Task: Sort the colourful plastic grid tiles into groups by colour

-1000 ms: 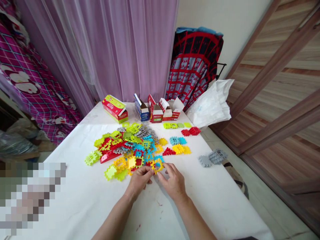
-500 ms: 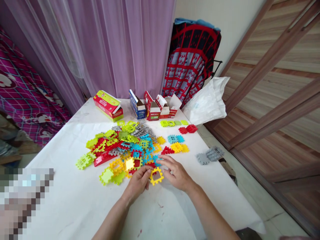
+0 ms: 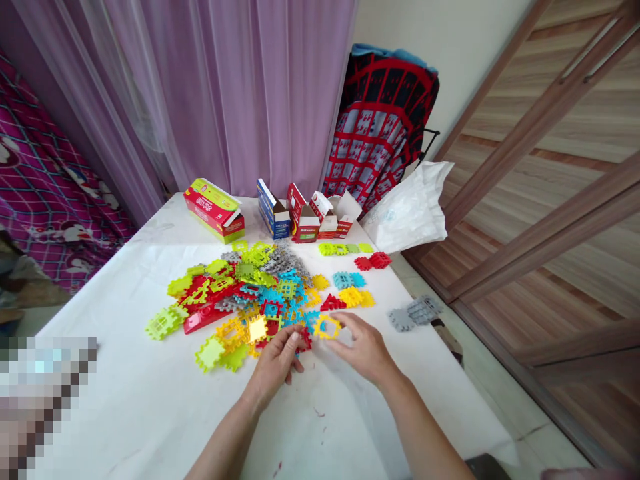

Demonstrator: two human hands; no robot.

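Note:
A yellow square frame piece is held at its right edge between the thumb and fingers of my right hand. My left hand rests at the front of the mixed pile, its fingers curled beside a red piece; whether it grips that piece I cannot tell. The pile has green pieces, blue, red, grey and yellow ones. Right of it lie sorted groups: yellow pieces, red triangular pieces, light blue pieces, green pieces, red pieces and grey pieces.
Along the back of the white table stand a red and green box, a blue box and open red boxes. A white plastic bag sits at the back right corner.
The yellow frame piece has passed from my left hand to my right hand and moved up and to the right. A red piece now shows by my left fingers. The view has shifted slightly.

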